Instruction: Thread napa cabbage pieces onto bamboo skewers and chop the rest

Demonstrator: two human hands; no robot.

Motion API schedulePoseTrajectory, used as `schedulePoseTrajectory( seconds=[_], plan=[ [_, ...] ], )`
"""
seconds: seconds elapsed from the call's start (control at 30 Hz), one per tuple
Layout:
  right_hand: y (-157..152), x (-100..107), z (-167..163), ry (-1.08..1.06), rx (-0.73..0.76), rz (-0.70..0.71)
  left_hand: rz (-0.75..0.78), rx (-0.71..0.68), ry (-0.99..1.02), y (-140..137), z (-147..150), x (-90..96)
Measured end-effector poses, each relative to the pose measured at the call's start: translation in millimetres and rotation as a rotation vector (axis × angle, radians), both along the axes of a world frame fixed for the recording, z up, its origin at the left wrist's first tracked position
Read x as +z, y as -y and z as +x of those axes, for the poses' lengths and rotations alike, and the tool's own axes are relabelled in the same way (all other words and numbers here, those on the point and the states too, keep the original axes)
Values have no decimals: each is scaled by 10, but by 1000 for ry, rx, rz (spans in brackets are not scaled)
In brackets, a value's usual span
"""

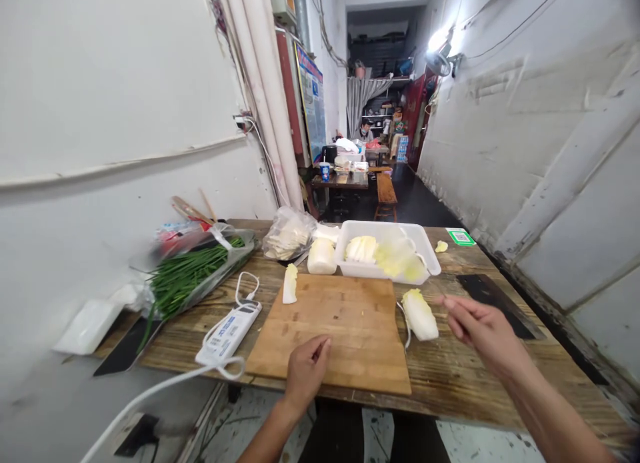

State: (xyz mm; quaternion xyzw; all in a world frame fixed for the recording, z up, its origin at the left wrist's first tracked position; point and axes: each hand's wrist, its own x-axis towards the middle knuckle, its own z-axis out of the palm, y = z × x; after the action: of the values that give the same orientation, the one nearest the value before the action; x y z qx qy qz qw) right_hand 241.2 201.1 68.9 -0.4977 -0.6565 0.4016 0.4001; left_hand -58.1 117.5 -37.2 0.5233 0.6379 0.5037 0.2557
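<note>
Over the near part of a wooden cutting board point(350, 316), my left hand point(306, 368) is loosely closed, thumb against the fingers, with nothing visible in it. My right hand point(483, 329) hovers right of the board with its fingers drawn together and nothing visible in them. Close to its fingertips lies a chunk of napa cabbage point(420, 315), pale green at one end. Blurred cabbage leaves point(399, 257) are above or in a white plastic tub point(387, 276), beside stacked cabbage pieces point(361, 249). A cabbage strip point(290, 284) lies on the board's far left corner.
A cut white cabbage base point(322, 256) and a plastic bag of pale slices point(289, 235) stand behind the board. To the left are a power strip point(229, 331) with cords and bagged green chives point(195, 275). A dark mat point(495, 306) lies right. A person point(367, 131) sits far back.
</note>
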Motion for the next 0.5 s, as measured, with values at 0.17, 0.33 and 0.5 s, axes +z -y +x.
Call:
schedulePoseTrajectory(
  seconds=[0.17, 0.33, 0.5],
  plan=[
    [-1153, 113, -181, 294, -15, 266, 55, -28, -175, -53, -10, -149],
    [-1939, -214, -592, 620, 209, 297, 142, -49, -392, -62, -21, -257],
    [-2241, -451, -704, 882, 516, 194, 181, -67, -459, -68, -41, -243]
  ],
)
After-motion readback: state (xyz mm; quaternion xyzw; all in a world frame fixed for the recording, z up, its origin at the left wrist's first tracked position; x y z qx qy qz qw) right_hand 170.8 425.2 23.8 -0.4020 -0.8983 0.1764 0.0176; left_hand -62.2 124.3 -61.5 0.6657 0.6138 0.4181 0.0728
